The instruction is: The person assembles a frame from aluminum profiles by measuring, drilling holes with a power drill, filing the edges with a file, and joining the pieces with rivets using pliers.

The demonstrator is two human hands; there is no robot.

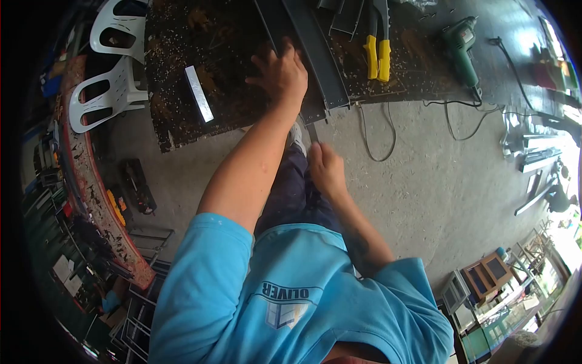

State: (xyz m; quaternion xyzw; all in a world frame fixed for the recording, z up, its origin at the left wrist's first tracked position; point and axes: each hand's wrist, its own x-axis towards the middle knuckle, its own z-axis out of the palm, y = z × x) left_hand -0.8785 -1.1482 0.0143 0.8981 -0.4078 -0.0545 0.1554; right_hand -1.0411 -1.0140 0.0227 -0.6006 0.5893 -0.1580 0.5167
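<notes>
My left hand [282, 73] lies with its fingers spread on a long dark metal profile [270, 27] near the front of the worktable. My right hand [327, 170] is closed at the table's front edge, below the profile's end. From its fist sticks up a thin, dark flat bar [312, 131]; its exact kind I cannot make out. A second dark channel profile [318, 57] lies just right of my left hand. To the left rests a short silver metal piece [199, 94].
Yellow-handled cutters [378, 59] and a green power drill [464, 54] lie on the chip-strewn worktable [176, 115]. A cable loop [393, 136] hangs off its edge. White plastic chairs [100, 100] stand at left. Metal lengths [541, 151] are stacked at right.
</notes>
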